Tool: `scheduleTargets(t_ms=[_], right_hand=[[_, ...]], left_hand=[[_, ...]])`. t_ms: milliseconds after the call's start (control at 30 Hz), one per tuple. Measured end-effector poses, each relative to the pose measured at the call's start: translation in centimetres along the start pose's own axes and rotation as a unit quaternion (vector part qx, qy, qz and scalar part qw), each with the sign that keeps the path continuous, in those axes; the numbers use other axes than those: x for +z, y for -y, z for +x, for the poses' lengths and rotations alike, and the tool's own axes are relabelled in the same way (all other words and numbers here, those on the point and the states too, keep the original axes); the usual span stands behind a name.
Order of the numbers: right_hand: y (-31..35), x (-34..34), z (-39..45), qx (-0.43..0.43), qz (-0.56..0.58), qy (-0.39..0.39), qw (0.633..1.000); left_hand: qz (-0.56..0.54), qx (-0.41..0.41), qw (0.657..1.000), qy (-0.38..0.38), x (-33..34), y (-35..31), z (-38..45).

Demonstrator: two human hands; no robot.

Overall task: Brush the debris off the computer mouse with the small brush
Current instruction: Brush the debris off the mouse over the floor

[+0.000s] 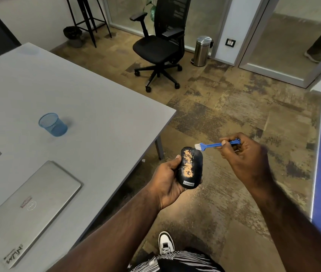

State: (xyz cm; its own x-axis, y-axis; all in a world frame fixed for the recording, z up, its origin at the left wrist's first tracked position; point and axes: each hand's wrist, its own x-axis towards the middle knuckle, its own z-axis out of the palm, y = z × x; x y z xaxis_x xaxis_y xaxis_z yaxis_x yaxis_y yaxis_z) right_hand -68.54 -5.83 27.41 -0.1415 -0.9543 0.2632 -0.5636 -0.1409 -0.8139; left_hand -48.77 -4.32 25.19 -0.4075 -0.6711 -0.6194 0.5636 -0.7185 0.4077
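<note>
Lenovo computer mouse [190, 167], black with a white-lettered label at its near end, sits cradled in the left hand [167, 179], held out over the patterned carpet [234, 114] just right of the grey table [67, 91]. The fingers curl under the body and the thumb presses along its left edge. Orange-tan debris [188, 162] lies scattered in patches down the top of the mouse.

The right hand [242, 154] pinches a small blue brush [214, 144] by the middle of its handle, thumb on top and fingers curled beneath. The handle runs left to right, and the white bristles [197, 146] point down at the left end, right at the far right corner of the mouse; contact cannot be told.

On the table rest a closed silver Dell laptop [28, 209] near the left and a blue mesh cup [53, 124] farther off. Beyond stand a black office chair [161, 48] and a steel pedal bin [201, 51]. A white sneaker [165, 242] shows at the bottom edge.
</note>
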Motion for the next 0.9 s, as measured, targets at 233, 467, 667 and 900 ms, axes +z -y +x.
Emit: scheduleTargets(t_ms=[233, 467, 667, 900], right_hand=[[-0.4, -0.3, 0.6, -0.013, -0.065, 0.013, 0.998], [0.2, -1.8, 0.7, 0.003, 0.053, -0.008, 0.999], [1.0, -1.9, -0.2, -0.034, 0.077, 0.04, 0.996], [0.2, -1.1, 0.4, -0.029, -0.027, 0.042, 0.998]], left_hand=[[0.016, -0.009, 1.0, 0.017, 0.3, 0.3, 0.0], [-0.006, -0.025, 0.999, 0.046, 0.1, 0.2, 0.0], [-0.011, -0.045, 0.997, 0.069, -0.1, 0.3, 0.2], [0.004, -0.057, 0.996, 0.075, 0.3, 0.7, 0.4]])
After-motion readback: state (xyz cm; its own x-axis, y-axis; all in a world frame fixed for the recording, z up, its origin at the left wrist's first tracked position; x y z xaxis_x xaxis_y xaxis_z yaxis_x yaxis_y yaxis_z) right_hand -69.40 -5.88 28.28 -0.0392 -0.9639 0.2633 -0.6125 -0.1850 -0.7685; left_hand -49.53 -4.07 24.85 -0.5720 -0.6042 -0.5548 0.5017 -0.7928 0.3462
